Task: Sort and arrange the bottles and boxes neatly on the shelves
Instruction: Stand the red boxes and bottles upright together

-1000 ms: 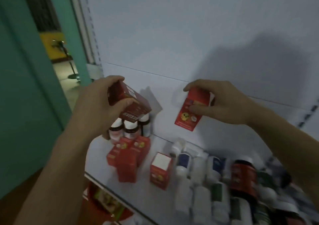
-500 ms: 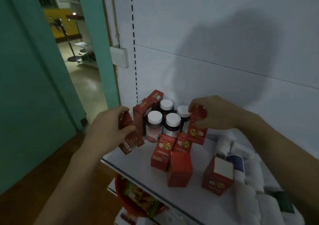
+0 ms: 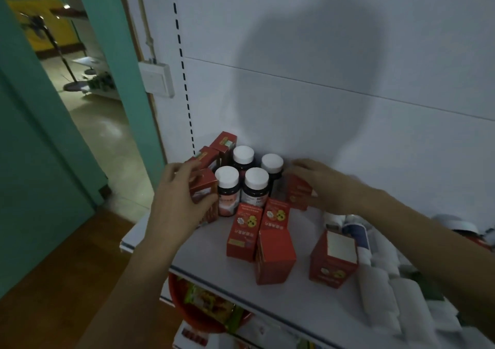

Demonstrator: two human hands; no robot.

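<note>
Left hand [image 3: 176, 201] curled round a red box [image 3: 204, 191], thumb across the near face and fingers over the top; the box is held upright at the left end of the shelf [image 3: 203, 252], close against the nearest of the bottles [image 3: 254, 188]; right hand [image 3: 321, 188] wrapped over a second red box [image 3: 296, 192], gripped from above and from the right side, though whether its base touches the shelf cannot be told, the view being blurred there. Between the two hands four dark bottles with white caps are grouped two by two, upright; just beyond the left fingertips two further red boxes [image 3: 224, 143] are stood against the back panel. On the near side of the hands more red boxes are scattered: a printed pair [image 3: 242, 232] lying side by side, touching; a plain-faced box [image 3: 274, 259] against their near ends; a white-topped box [image 3: 333, 259] under the right wrist, apart from the rest. Beneath the right forearm a heap of pale bottles [image 3: 385, 287] is seen lying down, labels too blurred to read. Well above the left hand a wall switch [image 3: 156, 79] is mounted.
</note>
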